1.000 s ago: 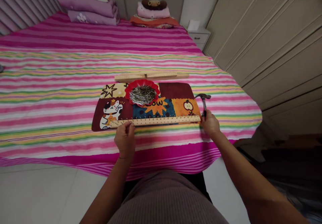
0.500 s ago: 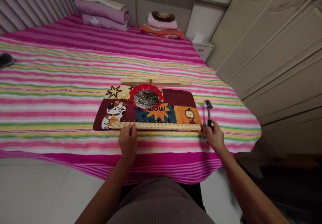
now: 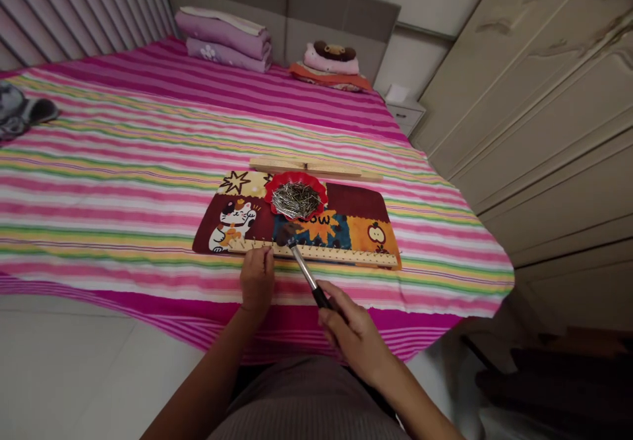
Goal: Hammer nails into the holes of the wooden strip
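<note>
A hammer (image 3: 304, 268) with a black grip is in my right hand (image 3: 353, 331), fingers closed around the handle. Its blurred head is over the wooden strip (image 3: 346, 254), just right of my left fingertips. My left hand (image 3: 257, 280) is closed at the strip's near edge, gripping it toward its left part; whether a nail is also between the fingers is hidden. Several nails stand up in a row along the strip, which lies across the front of a patterned mat (image 3: 356, 202). Behind it, a red scalloped bowl (image 3: 270, 192) holds a heap of nails (image 3: 297, 200).
More wooden strips (image 3: 326, 169) lie behind the mat on the striped bedspread (image 3: 123, 183). A dark grey item (image 3: 24, 111) rests at the far left. Folded purple bedding (image 3: 227, 37) and a pillow stack (image 3: 331, 64) are by the headboard. Wardrobe doors (image 3: 524, 110) stand along the right.
My right hand has swung the hammer leftward from beyond the strip's right end to beside my left hand. My left hand stays at the strip. The view has shifted slightly.
</note>
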A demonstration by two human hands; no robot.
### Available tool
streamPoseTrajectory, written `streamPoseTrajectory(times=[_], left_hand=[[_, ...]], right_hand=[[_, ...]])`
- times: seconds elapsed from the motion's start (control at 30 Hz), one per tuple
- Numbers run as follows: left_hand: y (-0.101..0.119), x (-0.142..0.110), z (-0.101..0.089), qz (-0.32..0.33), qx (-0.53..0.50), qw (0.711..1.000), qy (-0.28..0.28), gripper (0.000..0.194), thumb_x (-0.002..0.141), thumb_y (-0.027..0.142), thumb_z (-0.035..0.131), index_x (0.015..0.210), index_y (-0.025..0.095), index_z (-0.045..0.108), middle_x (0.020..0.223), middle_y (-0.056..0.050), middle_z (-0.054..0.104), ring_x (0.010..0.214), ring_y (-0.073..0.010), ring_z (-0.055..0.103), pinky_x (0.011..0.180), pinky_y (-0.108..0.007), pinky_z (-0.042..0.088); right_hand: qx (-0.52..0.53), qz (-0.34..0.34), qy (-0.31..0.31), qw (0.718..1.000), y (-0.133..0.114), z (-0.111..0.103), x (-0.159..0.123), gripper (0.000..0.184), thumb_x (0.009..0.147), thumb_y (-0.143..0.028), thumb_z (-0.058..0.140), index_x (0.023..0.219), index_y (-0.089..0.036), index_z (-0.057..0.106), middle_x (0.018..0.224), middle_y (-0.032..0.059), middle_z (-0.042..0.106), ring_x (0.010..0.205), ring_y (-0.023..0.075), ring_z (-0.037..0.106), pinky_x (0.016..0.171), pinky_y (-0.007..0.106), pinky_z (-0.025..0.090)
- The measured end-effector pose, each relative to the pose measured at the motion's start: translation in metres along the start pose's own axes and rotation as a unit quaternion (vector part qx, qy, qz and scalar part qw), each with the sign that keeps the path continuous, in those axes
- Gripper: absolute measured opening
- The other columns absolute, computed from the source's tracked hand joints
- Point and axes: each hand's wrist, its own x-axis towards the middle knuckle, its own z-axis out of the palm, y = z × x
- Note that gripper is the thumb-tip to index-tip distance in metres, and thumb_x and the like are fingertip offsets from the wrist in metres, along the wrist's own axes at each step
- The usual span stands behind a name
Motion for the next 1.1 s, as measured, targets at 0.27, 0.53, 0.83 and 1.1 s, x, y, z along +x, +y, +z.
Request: streamPoseTrajectory(times=[0.27,0.53,0.83,1.1], left_hand=[[-0.001,-0.002,0.005,0.027,0.008,1.0,0.008,0.019,0.092,0.026,0.043,0.088,0.018,0.06,0.08,-0.007,0.063,0.079,-0.0176,0.057,0.077,-0.03,0.046],[0.0,-0.003,0.004,-0.016,-0.001,1.0,-0.018,0.022,0.092,0.028,0.042,0.085,0.019,0.061,0.078,-0.006,0.062,0.079,-0.0174,0.057,0.077,-0.031,0.045],[-0.001,-0.003,0.003,-0.016,0.004,1.0,-0.019,0.022,0.091,0.029,0.043,0.082,0.019,0.06,0.076,-0.007,0.062,0.077,-0.0178,0.057,0.075,-0.031,0.045],[-0.002,0.001,-0.001,-0.003,-0.019,1.0,-0.011,0.02,0.09,0.031,0.045,0.087,0.02,0.061,0.079,-0.005,0.064,0.078,-0.017,0.058,0.077,-0.03,0.045]], right_hand=[[-0.082,-0.028,0.0,0.996,0.0,0.013,0.013,0.042,0.093,-0.031,0.043,0.134,-0.025,0.048,0.063,-0.0046,0.049,0.047,0.0079,0.038,0.042,0.019,0.031],[-0.098,-0.036,-0.002,0.995,-0.009,0.013,0.009,0.044,0.093,-0.035,0.043,0.136,-0.027,0.047,0.06,-0.0039,0.048,0.048,0.0107,0.042,0.044,0.021,0.036],[-0.11,-0.032,-0.012,0.993,-0.012,0.01,0.007,0.042,0.094,-0.034,0.041,0.136,-0.026,0.047,0.059,-0.0057,0.046,0.046,0.0089,0.039,0.043,0.02,0.031],[-0.134,-0.079,0.24,0.958,-0.002,-0.058,0.013,0.048,0.089,-0.042,0.049,0.133,-0.022,0.047,0.068,-0.0025,0.055,0.051,0.0115,0.047,0.047,0.023,0.038]])
